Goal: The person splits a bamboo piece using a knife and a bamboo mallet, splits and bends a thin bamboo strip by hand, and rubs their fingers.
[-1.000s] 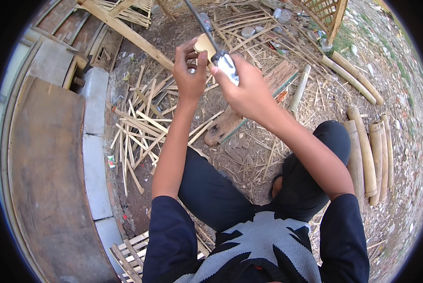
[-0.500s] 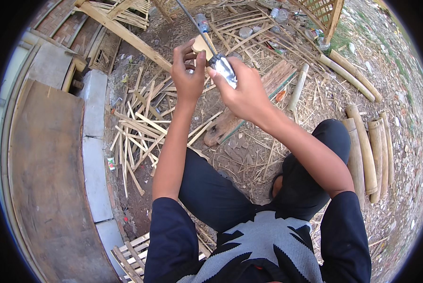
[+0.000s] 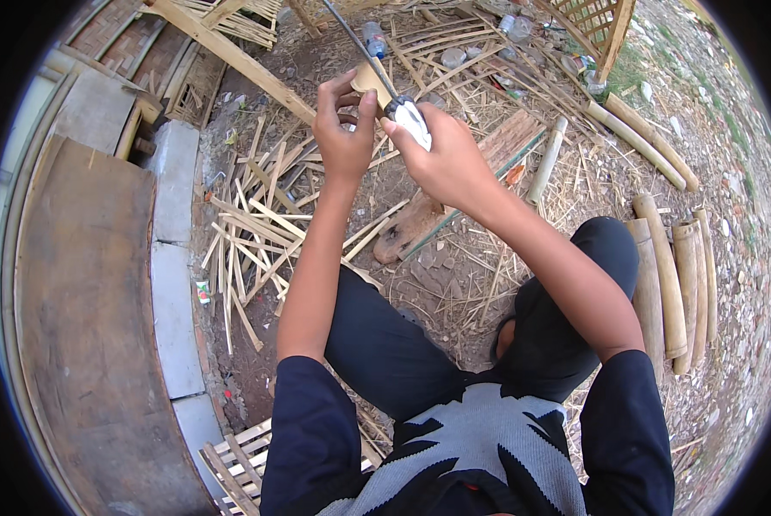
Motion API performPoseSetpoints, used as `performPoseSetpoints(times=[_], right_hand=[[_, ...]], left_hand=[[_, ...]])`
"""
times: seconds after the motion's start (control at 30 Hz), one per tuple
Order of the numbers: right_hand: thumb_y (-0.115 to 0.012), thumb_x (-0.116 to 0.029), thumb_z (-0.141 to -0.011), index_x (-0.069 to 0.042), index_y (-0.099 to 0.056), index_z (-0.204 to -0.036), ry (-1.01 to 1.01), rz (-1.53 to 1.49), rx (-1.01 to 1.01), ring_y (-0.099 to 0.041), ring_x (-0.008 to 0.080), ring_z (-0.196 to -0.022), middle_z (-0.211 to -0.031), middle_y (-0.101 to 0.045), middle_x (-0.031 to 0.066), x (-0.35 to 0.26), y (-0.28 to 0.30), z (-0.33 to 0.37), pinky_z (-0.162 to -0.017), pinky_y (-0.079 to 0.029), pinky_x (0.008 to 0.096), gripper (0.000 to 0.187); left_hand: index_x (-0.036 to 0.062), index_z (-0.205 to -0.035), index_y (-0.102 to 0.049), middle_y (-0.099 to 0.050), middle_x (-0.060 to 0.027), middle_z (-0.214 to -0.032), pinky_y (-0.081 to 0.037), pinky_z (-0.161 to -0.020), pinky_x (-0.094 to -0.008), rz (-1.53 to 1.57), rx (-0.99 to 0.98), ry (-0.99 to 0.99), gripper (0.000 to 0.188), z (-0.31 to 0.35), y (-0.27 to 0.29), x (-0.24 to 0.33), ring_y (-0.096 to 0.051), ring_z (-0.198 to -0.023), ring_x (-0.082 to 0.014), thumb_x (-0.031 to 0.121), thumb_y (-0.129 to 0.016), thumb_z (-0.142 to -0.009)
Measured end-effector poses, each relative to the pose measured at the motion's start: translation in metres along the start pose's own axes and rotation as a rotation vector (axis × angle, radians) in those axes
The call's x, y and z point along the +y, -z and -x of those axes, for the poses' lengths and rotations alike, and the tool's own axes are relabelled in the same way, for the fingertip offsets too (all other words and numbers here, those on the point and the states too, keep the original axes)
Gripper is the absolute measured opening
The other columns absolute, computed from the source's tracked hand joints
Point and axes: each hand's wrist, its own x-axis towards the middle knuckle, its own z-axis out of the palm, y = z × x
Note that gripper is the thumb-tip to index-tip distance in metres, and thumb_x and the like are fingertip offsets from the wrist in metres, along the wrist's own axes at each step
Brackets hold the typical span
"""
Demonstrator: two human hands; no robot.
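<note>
Head view: left fingers point(image 3: 367, 107) pinched a pale piece point(image 3: 366, 80); right fingers point(image 3: 392, 128) gripped the silver-handled tool point(image 3: 410, 120) alongside; a firm pinch seemed safest.

No lettering or number can be read. The small wrapper point(image 3: 203, 292), just left of the pale strip pile point(image 3: 275, 219), bears coloured marks too small to make out.
</note>
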Motion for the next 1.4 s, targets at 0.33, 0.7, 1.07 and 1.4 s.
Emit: performPoseSetpoints(times=[0.33,0.7,1.07,1.4], right_hand=[[-0.062,-0.036,-0.096,0.004,-0.06,-0.095,0.011,-0.031,0.021,-0.059,0.0188,-0.056,-0.067,-0.06,0.0101,0.003,0.0,-0.003,-0.054,-0.046,0.0359,0.04],[-0.056,-0.028,-0.099,0.007,-0.053,-0.09,-0.157,-0.298,-0.199,-0.061,0.0207,-0.043,-0.061,-0.061,0.0122,-0.014,0.003,0.0,-0.042,-0.049,0.033,0.036],[-0.056,-0.034,-0.101,0.004,-0.057,-0.094,-0.136,-0.339,-0.088,-0.063,0.0198,-0.047,-0.062,-0.06,0.0089,-0.011,0.008,-0.004,-0.045,-0.049,0.0344,0.039],[-0.057,-0.042,-0.101,0.0,-0.061,-0.084,-0.119,-0.213,-0.014,-0.05,0.0139,-0.058,-0.063,-0.056,0.005,-0.004,0.002,-0.005,-0.056,-0.043,0.0336,0.045]], left_hand=[[0.0036,-0.126,-0.057,-0.069,-0.0106,-0.11,-0.052,-0.065,-0.0274,0.006,-0.006,0.002,0.04,-0.002,-0.002,0.003,-0.069,-0.087,-0.0157,0.024,-0.069,-0.094],[0.0022,-0.134,-0.054,-0.068,-0.0127,-0.112,-0.053,-0.081,-0.0289,0.058,-0.095,0.099,0.038,-0.002,0.001,0.005,-0.066,-0.097,-0.0153,0.016,-0.059,-0.1],[0.0023,-0.155,-0.029,-0.051,-0.0234,-0.14,-0.047,-0.099,-0.0374,0.117,-0.176,0.296,0.066,0.024,-0.001,0.04,-0.054,-0.126,-0.0292,0.045,-0.039,-0.106],[0.0049,-0.146,-0.04,-0.059,-0.0092,-0.13,-0.049,-0.094,-0.0348,0.589,-0.336,0.902,0.064,0.053,-0.005,0.102,-0.058,-0.116,-0.0156,0.054,-0.033,-0.107]])
